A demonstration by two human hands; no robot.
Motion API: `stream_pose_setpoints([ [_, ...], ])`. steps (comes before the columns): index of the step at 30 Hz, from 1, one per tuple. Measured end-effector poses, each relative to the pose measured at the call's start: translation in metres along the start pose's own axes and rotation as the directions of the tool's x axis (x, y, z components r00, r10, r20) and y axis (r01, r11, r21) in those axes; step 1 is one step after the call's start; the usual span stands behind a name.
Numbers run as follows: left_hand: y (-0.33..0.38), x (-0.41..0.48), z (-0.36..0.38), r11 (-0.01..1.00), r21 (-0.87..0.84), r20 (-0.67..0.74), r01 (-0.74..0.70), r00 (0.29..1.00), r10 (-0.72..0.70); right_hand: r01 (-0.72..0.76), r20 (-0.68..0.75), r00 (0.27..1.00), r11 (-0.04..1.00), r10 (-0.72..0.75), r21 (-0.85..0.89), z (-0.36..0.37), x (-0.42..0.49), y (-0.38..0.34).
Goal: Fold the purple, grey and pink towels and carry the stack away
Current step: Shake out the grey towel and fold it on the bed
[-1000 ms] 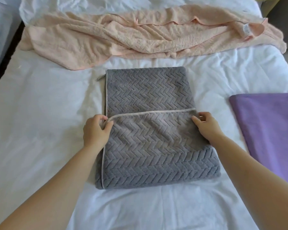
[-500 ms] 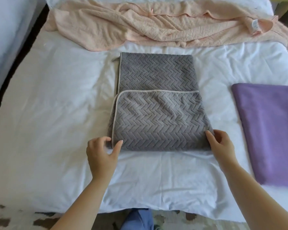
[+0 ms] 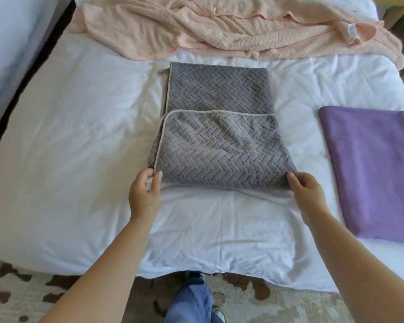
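Observation:
A grey towel with a herringbone weave lies partly folded in the middle of the white bed, its near flap laid over the far half. My left hand pinches the near left corner of the fold. My right hand grips the near right corner. A purple towel lies folded flat at the right side of the bed. A pink towel is spread rumpled across the far end.
The white bed sheet surrounds the towels. A dark gap runs along the bed's left side, beside another white bed. A patterned rug and my blue trouser leg show below the near edge.
Both hands slid from the flap's far edge back to the near fold corners and took hold of them. The camera pulled back, showing the bed edge and floor.

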State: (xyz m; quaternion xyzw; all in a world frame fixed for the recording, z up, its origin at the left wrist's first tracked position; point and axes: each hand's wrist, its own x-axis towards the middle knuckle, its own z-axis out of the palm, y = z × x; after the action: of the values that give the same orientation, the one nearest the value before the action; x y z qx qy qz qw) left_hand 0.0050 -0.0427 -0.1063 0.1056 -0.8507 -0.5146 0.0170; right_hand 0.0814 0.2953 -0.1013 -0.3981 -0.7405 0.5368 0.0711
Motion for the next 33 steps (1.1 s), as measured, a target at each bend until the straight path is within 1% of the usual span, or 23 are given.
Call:
stream_pose_setpoints([
  [2, 0.013, 0.006, -0.007, 0.997, -0.063, 0.028, -0.051, 0.998, 0.052, 0.024, -0.019, 1.0, 0.998, -0.023, 0.057, -0.004, 0.001, -0.009],
  [4, 0.02, 0.01, -0.014, 0.992, -0.111, 0.054, -0.062, 0.996, 0.068, 0.055, -0.049, 0.998, 0.994, -0.051, 0.092, -0.008, 0.004, -0.016],
  [5, 0.02, 0.01, -0.017, 0.993, -0.115, 0.085, -0.032, 0.996, 0.042, 0.062, -0.057, 0.997, 0.995, -0.058, 0.076, -0.009, 0.006, -0.016],
  [6, 0.018, 0.009, -0.018, 0.996, -0.088, 0.122, 0.025, 0.992, -0.014, 0.059, -0.059, 0.997, 0.998, -0.057, 0.033, -0.009, 0.006, -0.014],
  [7, 0.012, 0.006, -0.019, 0.995, -0.021, 0.152, 0.096, 0.984, -0.092, 0.049, -0.054, 0.997, 0.998, -0.05, -0.031, -0.009, 0.006, -0.008],
  [9, -0.001, 0.001, -0.015, 0.96, 0.192, 0.155, 0.205, 0.959, -0.236, 0.018, -0.017, 1.0, 0.983, -0.021, -0.181, -0.004, 0.005, 0.006],
  [10, -0.007, 0.0, -0.014, 0.931, 0.284, 0.133, 0.227, 0.953, -0.273, 0.0, 0.003, 1.0, 0.967, 0.001, -0.253, -0.001, 0.004, 0.012],
  [11, -0.01, 0.0, -0.012, 0.912, 0.337, 0.101, 0.232, 0.955, -0.28, -0.01, 0.014, 1.0, 0.954, 0.015, -0.299, 0.001, 0.004, 0.016],
  [12, -0.011, 0.001, -0.01, 0.907, 0.354, 0.069, 0.228, 0.961, -0.269, -0.015, 0.013, 1.0, 0.95, 0.02, -0.312, 0.002, 0.004, 0.017],
  [14, -0.009, 0.004, -0.008, 0.915, 0.355, 0.027, 0.194, 0.976, -0.217, -0.028, -0.012, 1.0, 0.964, 0.026, -0.265, 0.002, 0.005, 0.014],
  [17, 0.0, 0.009, -0.005, 0.93, 0.366, -0.02, 0.032, 0.999, -0.026, -0.032, -0.028, 0.999, 0.986, 0.028, -0.161, 0.0, 0.007, 0.006],
  [19, 0.006, 0.017, 0.002, 0.949, 0.309, -0.037, -0.063, 0.996, 0.078, -0.027, -0.033, 0.999, 0.989, 0.022, -0.144, 0.003, 0.013, -0.001],
  [21, 0.013, 0.022, 0.011, 0.977, 0.183, -0.044, -0.111, 0.992, 0.121, -0.003, -0.037, 0.999, 0.985, -0.004, -0.173, 0.01, 0.022, -0.009],
  [23, 0.018, 0.025, 0.017, 0.992, 0.099, -0.076, -0.073, 0.994, 0.081, 0.048, -0.063, 0.996, 0.971, -0.064, -0.232, 0.016, 0.031, -0.015],
  [25, 0.016, 0.026, 0.019, 0.996, 0.09, -0.086, 0.014, 0.996, -0.006, 0.073, -0.081, 0.992, 0.958, -0.099, -0.276, 0.018, 0.038, -0.014],
  [27, 0.009, 0.025, 0.017, 0.975, 0.174, -0.045, 0.138, 0.99, -0.132, 0.04, -0.066, 0.996, 0.955, -0.062, -0.295, 0.019, 0.04, -0.01],
  [29, 0.007, 0.022, 0.015, 0.937, 0.283, -0.016, 0.207, 0.977, -0.211, -0.001, -0.047, 0.999, 0.955, -0.013, -0.295, 0.021, 0.037, -0.008],
  [30, 0.01, 0.022, 0.013, 0.928, 0.316, -0.025, 0.2, 0.979, -0.202, 0.005, -0.06, 0.998, 0.952, -0.024, -0.307, 0.022, 0.035, -0.01],
  [31, 0.014, 0.022, 0.011, 0.926, 0.35, -0.051, 0.14, 0.99, -0.13, 0.045, -0.095, 0.992, 0.938, -0.082, -0.345, 0.022, 0.033, -0.013],
  [32, 0.017, 0.023, 0.01, 0.912, 0.411, -0.082, 0.008, 0.996, 0.028, 0.122, -0.125, 0.974, 0.906, -0.187, -0.406, 0.022, 0.031, -0.016],
  [33, 0.02, 0.025, 0.011, 0.855, 0.492, -0.077, -0.164, 0.97, 0.23, 0.228, -0.124, 0.939, 0.852, -0.32, -0.471, 0.024, 0.028, -0.021],
])
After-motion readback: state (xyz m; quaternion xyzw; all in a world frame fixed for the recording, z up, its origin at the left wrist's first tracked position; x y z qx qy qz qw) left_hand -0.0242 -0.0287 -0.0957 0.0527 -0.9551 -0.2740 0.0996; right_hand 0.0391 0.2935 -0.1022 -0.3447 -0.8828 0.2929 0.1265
